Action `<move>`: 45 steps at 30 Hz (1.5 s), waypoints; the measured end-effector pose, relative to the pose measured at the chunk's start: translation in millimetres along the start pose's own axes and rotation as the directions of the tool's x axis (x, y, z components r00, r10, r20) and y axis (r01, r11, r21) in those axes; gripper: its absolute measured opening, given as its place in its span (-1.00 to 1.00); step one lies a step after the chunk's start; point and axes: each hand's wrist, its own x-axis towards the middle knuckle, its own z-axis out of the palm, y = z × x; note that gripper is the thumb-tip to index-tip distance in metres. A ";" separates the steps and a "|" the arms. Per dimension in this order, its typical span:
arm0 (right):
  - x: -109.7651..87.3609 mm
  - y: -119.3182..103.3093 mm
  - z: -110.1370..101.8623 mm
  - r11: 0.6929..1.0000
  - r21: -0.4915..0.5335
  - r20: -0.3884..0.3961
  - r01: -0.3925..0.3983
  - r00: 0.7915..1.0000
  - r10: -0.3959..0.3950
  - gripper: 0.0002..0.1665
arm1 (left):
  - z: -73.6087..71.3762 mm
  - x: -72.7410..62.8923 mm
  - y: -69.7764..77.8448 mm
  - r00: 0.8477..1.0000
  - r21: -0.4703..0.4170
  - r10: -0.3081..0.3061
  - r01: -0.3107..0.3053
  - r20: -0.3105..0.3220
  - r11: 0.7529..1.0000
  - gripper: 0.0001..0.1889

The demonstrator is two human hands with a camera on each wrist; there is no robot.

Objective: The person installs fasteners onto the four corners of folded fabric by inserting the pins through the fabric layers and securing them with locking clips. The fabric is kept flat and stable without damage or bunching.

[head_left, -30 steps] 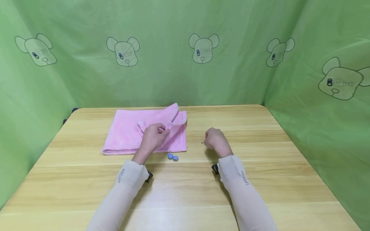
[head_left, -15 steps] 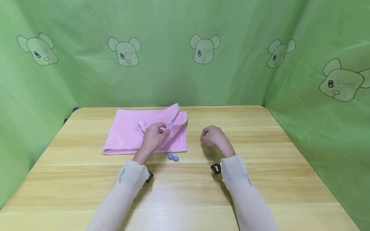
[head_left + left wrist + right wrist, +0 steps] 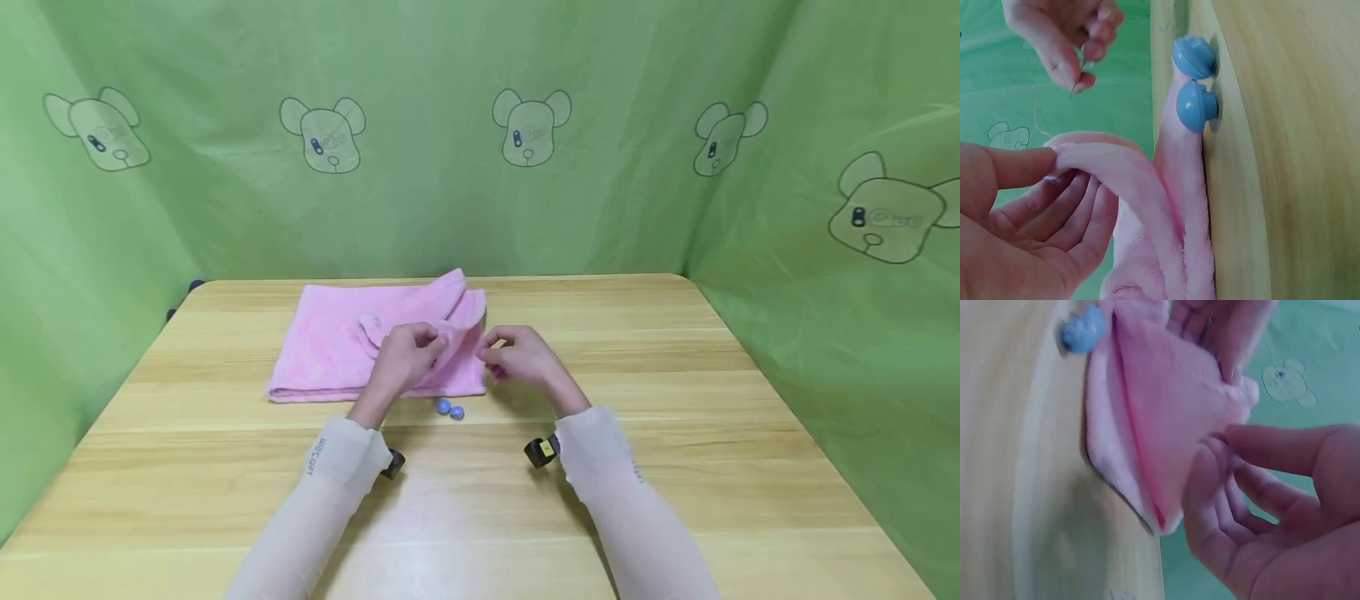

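Note:
A pink plush cloth lies folded on the table, its right part lifted and turned back. My left hand pinches the raised edge between thumb and fingers. In the left wrist view, a thin needle sticks out from the pinched fingertips of my right hand, which is close to the right side of the cloth. A pale thread shows near the held edge. Beside the cloth's front edge are two small blue domed pieces with short stubs, one next to the other.
The wooden table extends around the cloth. Green curtains printed with bear heads hang at the back and both sides. A black wrist camera sits under the right sleeve.
My right hand moves left from the bare table to the cloth's right edge, near my left hand. The left hand stays almost where it was, with the cloth pinched.

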 end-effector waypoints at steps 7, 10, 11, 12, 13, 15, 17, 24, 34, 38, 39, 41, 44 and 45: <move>1.4 -4.2 15.6 0.999 0.004 -0.096 0.044 0.994 -0.044 -0.77 | 0.4 -0.9 1.7 0.999 -0.037 -0.041 0.042 0.034 0.998 -0.80; 1.8 -4.5 20.4 0.999 0.011 -0.101 0.044 0.994 -0.043 -0.78 | 0.7 -0.6 1.2 0.998 -0.023 -0.039 0.040 0.048 0.999 -0.79; 2.0 -4.2 21.5 0.999 0.011 -0.099 0.048 0.994 -0.046 -0.77 | 0.7 -0.8 1.1 0.998 -0.017 -0.040 0.041 0.053 0.999 -0.79; 2.0 -4.2 22.2 0.999 0.006 -0.098 0.049 0.994 -0.048 -0.77 | 0.9 -0.5 0.9 0.998 -0.011 -0.037 0.037 0.055 0.999 -0.78; 2.0 -4.1 22.8 0.999 0.000 -0.096 0.048 0.994 -0.048 -0.77 | 1.1 -0.4 0.7 0.998 -0.007 -0.037 0.038 0.059 0.999 -0.78; 1.9 -3.8 24.0 0.999 -0.014 -0.092 0.044 0.995 -0.045 -0.76 | 1.2 -0.4 0.5 0.997 -0.001 -0.040 0.040 0.063 0.999 -0.78; 1.7 -3.8 24.8 0.999 -0.024 -0.085 0.039 0.996 -0.041 -0.75 | 1.1 -0.7 0.5 0.997 -0.003 -0.044 0.044 0.067 0.999 -0.77; 4.5 -0.5 27.2 0.999 -0.044 -0.081 0.026 0.996 -0.029 -0.76 | 0.9 -1.6 1.3 0.996 -0.016 -0.044 0.046 0.078 0.999 -0.76; 3.2 -3.4 28.2 0.998 -0.055 -0.083 0.008 0.996 -0.012 -0.77 | 1.4 -2.1 1.2 0.996 -0.016 -0.041 0.042 0.079 0.999 -0.80; 4.3 -1.4 28.2 0.999 -0.034 -0.082 0.010 0.997 -0.012 -0.77 | 0.9 -1.9 1.0 0.996 -0.007 -0.028 0.028 0.080 1.000 -0.80; 4.7 -0.8 28.2 1.000 -0.027 -0.083 0.011 0.996 -0.013 -0.77 | 0.6 -1.9 1.2 0.997 -0.005 -0.021 0.022 0.079 1.000 -0.81; 5.2 -0.1 28.3 1.000 -0.017 -0.083 0.011 0.996 -0.012 -0.77 | 0.2 -1.6 1.4 0.997 -0.002 -0.010 0.010 0.075 1.000 -0.80; 4.8 -1.1 28.7 1.000 0.004 -0.080 0.006 0.997 -0.006 -0.77 | -0.4 -1.7 2.0 0.998 -0.007 -0.006 0.007 0.058 1.000 -0.66; 4.4 -1.7 28.9 1.000 0.009 -0.079 0.004 0.997 -0.003 -0.77 | -0.4 -1.6 2.1 0.999 -0.007 -0.006 0.006 0.051 1.000 -0.62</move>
